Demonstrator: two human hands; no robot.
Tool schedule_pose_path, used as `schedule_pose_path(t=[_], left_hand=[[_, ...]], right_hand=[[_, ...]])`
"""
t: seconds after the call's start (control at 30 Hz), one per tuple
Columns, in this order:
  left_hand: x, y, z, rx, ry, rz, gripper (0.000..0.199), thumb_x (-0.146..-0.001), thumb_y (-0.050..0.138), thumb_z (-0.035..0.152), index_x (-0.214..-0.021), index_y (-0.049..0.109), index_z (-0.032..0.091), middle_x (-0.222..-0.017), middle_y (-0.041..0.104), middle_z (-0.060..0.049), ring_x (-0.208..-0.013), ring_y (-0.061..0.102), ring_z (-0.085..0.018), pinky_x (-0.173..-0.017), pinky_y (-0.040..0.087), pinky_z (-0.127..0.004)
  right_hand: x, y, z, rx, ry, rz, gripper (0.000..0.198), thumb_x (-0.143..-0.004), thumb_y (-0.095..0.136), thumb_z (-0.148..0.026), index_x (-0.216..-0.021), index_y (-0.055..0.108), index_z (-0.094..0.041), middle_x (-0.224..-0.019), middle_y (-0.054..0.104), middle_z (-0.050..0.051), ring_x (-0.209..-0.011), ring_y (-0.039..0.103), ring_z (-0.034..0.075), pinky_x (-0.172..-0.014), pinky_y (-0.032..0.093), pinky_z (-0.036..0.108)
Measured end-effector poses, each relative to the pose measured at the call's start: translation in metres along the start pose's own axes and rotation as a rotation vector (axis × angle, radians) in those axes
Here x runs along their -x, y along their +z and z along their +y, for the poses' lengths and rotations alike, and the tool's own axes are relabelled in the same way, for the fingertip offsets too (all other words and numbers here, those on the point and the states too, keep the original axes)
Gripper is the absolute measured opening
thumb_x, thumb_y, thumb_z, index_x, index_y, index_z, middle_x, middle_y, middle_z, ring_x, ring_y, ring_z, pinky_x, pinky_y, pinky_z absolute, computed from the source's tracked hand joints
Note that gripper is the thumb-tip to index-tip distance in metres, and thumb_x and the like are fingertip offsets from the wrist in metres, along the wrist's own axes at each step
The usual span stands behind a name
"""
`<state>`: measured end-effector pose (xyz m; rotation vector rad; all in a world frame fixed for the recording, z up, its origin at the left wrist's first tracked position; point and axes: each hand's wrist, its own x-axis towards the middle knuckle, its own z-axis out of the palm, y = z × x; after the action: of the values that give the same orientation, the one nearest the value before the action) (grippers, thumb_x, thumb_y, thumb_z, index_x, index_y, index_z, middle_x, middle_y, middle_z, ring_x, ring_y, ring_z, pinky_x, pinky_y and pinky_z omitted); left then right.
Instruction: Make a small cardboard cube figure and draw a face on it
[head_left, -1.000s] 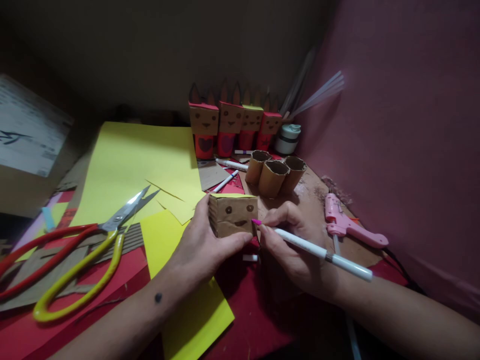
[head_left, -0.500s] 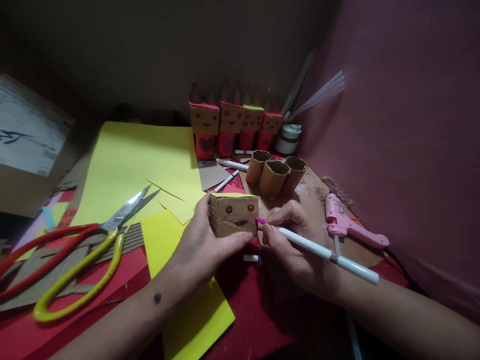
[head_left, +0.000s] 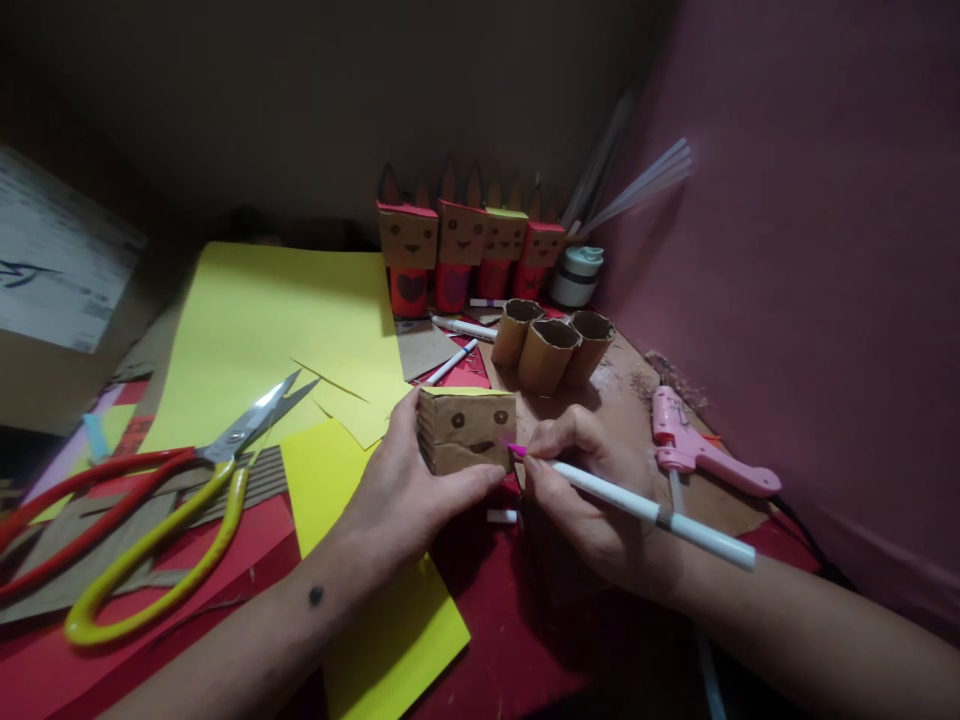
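Observation:
In my left hand (head_left: 420, 470) is a small cardboard box (head_left: 480, 410) with two dark eyes, a nose or mouth mark and a yellow top. My fingers wrap its left side and my thumb lies along the lower front edge. My right hand (head_left: 589, 490) pinches a white felt-tip pen (head_left: 637, 500) close to its pink tip. That tip meets the right part of the drawn face, where a faint pinkish mark shows. A small white pen cap (head_left: 502, 517) lies below the box on the red surface.
Large scissors (head_left: 232, 440) lie at left over yellow paper (head_left: 285, 310) and cardboard scraps. Several finished box-headed figures (head_left: 409, 240) stand at the back. Three cardboard tubes (head_left: 551, 355) stand in front of them, near a white-capped jar (head_left: 577, 277). A pink glue gun (head_left: 697, 450) rests at right.
The pen tip has shifted slightly down and left against the box's face, with my right hand following. My left hand and the box stay in place.

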<state>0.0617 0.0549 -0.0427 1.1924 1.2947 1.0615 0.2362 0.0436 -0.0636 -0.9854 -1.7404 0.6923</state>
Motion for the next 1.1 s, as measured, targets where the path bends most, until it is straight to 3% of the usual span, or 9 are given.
schedule_pose_path(t=[0.4,0.67,1.1], left_hand=[[0.000,0.000,0.001,-0.017,0.000,-0.009,0.072,-0.063,0.086,0.031,-0.124,0.051,0.018,-0.103,0.074,-0.005,-0.097,0.072,-0.026,-0.078,0.059,-0.033],[0.001,0.000,0.002,-0.009,-0.011,-0.012,0.071,-0.063,0.087,0.033,-0.123,0.052,0.019,-0.103,0.074,-0.005,-0.096,0.072,-0.027,-0.076,0.058,-0.033],[0.001,-0.001,0.002,-0.026,-0.017,-0.017,0.075,-0.063,0.087,0.032,-0.127,0.050,0.018,-0.104,0.073,-0.005,-0.097,0.071,-0.026,-0.077,0.058,-0.032]], right_hand=[[-0.001,0.002,-0.005,-0.135,0.048,-0.007,0.009,-0.089,0.056,-0.019,-0.087,0.049,-0.025,-0.067,0.052,-0.006,-0.053,0.051,0.010,-0.050,0.046,0.023],[0.001,-0.001,-0.003,-0.107,0.051,-0.005,0.008,-0.092,0.056,-0.020,-0.088,0.050,-0.024,-0.064,0.049,-0.005,-0.052,0.048,0.012,-0.047,0.039,0.024],[0.001,-0.001,0.000,-0.044,0.035,0.013,0.009,-0.092,0.056,-0.020,-0.088,0.049,-0.024,-0.065,0.050,-0.006,-0.050,0.047,0.010,-0.047,0.039,0.024]])
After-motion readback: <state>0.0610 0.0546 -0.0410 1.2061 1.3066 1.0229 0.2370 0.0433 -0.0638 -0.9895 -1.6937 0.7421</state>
